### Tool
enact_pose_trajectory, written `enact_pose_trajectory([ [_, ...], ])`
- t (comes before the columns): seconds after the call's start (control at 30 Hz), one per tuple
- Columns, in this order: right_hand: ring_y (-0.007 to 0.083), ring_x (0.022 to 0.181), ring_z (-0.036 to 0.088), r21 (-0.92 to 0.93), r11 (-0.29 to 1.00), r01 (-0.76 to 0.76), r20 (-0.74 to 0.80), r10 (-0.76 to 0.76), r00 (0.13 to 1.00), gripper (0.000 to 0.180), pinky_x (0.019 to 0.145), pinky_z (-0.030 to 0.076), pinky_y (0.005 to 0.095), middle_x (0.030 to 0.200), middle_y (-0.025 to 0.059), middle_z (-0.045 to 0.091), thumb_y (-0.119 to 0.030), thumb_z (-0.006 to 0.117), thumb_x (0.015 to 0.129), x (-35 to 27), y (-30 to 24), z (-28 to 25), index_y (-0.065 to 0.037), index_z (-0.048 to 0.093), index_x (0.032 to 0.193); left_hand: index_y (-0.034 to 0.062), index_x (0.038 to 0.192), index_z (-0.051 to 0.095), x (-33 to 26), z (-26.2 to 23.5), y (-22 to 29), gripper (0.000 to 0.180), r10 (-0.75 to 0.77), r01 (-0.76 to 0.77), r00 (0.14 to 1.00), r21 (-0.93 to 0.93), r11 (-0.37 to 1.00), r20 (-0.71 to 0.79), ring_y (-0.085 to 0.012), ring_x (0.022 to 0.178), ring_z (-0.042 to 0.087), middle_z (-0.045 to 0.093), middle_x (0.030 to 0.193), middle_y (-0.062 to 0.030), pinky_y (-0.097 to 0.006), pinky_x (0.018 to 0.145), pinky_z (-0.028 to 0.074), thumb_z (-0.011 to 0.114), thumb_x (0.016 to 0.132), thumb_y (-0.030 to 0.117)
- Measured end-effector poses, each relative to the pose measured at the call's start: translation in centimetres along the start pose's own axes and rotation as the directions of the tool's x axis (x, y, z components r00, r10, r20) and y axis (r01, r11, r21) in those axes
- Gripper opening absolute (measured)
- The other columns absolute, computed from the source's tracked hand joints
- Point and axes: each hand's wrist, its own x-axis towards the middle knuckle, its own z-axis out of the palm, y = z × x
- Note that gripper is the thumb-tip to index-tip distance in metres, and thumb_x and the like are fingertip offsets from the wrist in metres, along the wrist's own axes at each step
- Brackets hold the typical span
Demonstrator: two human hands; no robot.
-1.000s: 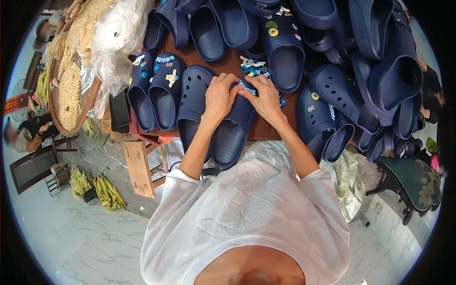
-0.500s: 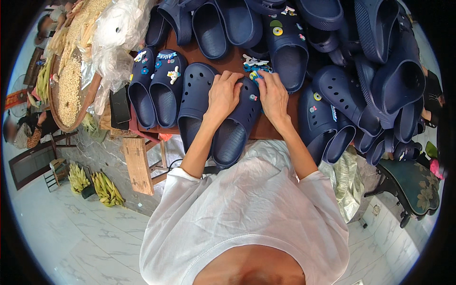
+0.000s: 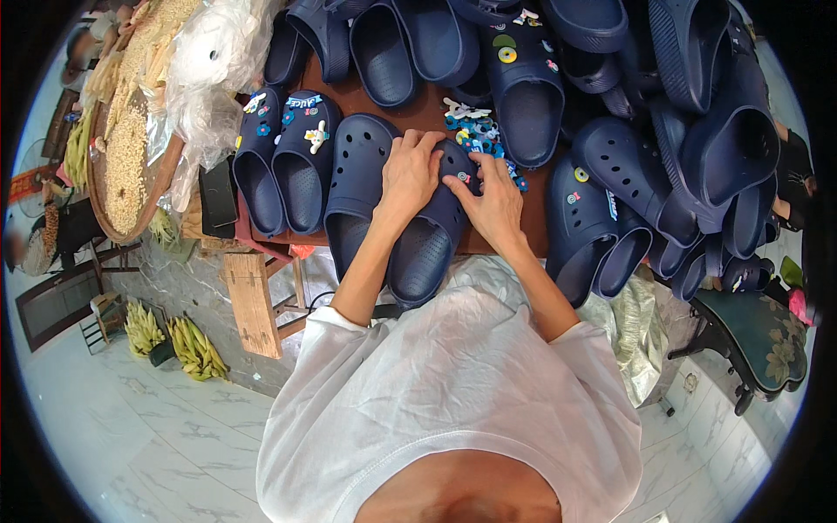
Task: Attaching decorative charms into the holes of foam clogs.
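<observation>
A plain navy clog (image 3: pixel 421 260) lies toe away from me on the brown table, with a small round charm on the right of its toe. My left hand (image 3: pixel 411 177) is closed over the left side of that toe. My right hand (image 3: pixel 493 202) grips its right side, thumb on top, fingers bent along the outer edge and partly hidden. Another navy clog (image 3: pixel 361 155), without charms, stands against it on the left. Just beyond my right fingers is a pile of blue, white and yellow shoe charms (image 3: pixel 475 131).
Two charm-decorated clogs (image 3: pixel 304 164) stand to the left, by a dark phone-like slab (image 3: pixel 218 200) and clear plastic bags (image 3: pixel 214 65). Many navy clogs (image 3: pixel 728 157) are heaped on the right. Far left, a round tray (image 3: pixel 179 166) holds pale kernels. A wooden stool (image 3: pixel 253 301) stands below.
My right hand has drawn back toward me and slightly left, from the charms at the toe to the clog's side. More of the charm pile shows. My left hand stays put.
</observation>
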Motion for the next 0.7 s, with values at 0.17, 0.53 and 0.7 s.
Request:
enact_pose_trajectory([
  [0.17, 0.0296, 0.088, 0.064, 0.033, 0.996, -0.088, 0.015, 0.088, 0.996, 0.047, 0.073, 0.051, 0.0426, 0.096, 0.0122, 0.06, -0.04, 0.075, 0.083, 0.1, 0.2, 0.3, -0.005, 0.063, 0.113, 0.0091, 0.116, 0.066, -0.2, 0.0, -0.1, 0.025, 0.005, -0.005, 1.0, 0.016, 1.0, 0.007, -0.0347, 0.097, 0.06, 0.061, 0.104, -0.0131, -0.044, 0.084, 0.05, 0.061, 0.091, 0.011],
  [0.53, 0.0363, 0.078, 0.065, -0.061, 0.99, 0.124, -0.131, -0.131, 0.983, 0.023, 0.07, 0.052, 0.0442, 0.091, 0.0159, 0.063, -0.017, 0.071, 0.086, 0.2, 2.0, 1.6, -0.001, 0.067, 0.102, 0.0104, 0.116, 0.066, 0.0, -0.3, 0.6, 0.025, -0.003, 0.003, 1.0, 0.033, 0.999, 0.008, -0.0332, 0.095, 0.06, 0.06, 0.1, -0.0127, -0.044, 0.081, 0.051, 0.06, 0.091, 0.011],
  [0.7, 0.0351, 0.079, 0.064, 0.001, 0.974, 0.226, -0.133, -0.224, 0.966, 0.015, 0.07, 0.051, 0.0439, 0.09, 0.0146, 0.063, -0.01, 0.071, 0.085, -0.1, 2.6, 0.7, -0.002, 0.067, 0.097, 0.0073, 0.119, 0.065, -0.1, -0.4, -0.3, 0.028, 0.009, -0.009, 1.0, 0.004, 1.0, 0.019, -0.0344, 0.098, 0.061, 0.064, 0.108, -0.0147, -0.043, 0.086, 0.05, 0.061, 0.091, 0.011],
])
